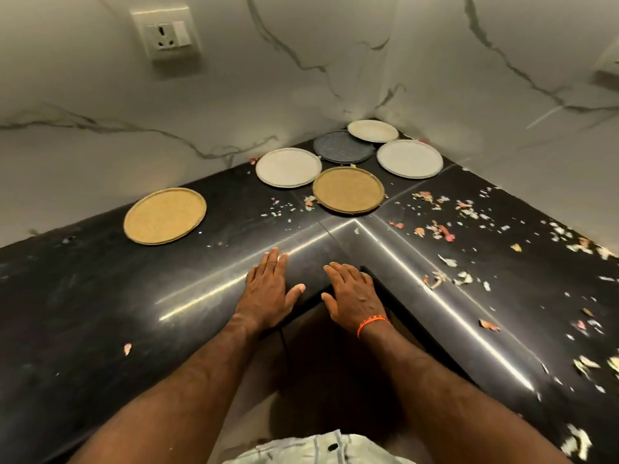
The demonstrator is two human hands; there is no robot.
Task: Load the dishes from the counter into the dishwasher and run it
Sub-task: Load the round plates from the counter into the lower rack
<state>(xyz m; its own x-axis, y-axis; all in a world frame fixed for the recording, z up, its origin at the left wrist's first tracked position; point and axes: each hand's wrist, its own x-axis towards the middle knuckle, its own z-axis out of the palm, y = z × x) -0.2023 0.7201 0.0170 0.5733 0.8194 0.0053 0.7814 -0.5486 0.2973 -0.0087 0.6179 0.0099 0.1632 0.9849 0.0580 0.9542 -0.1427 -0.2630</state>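
Head view: six round plates are counted on the black polished tabletop [100, 296] — two tan [164, 216], three white [288, 167], one dark grey [343, 146] — clustered toward the corner. Left hand [268, 289] and right hand [351, 294] are laid flat, fingers straight, on the tabletop's inner edge, nothing held.

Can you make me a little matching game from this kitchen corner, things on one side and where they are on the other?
Things:
1. dark plate
2. socket
3. bracelet
4. left hand

Places:
A. on the wall
B. flat on the counter edge
C. on the right wrist
D. among the pale plates near the corner

Pairs: 1-D, 2-A, 3-C, 4-B
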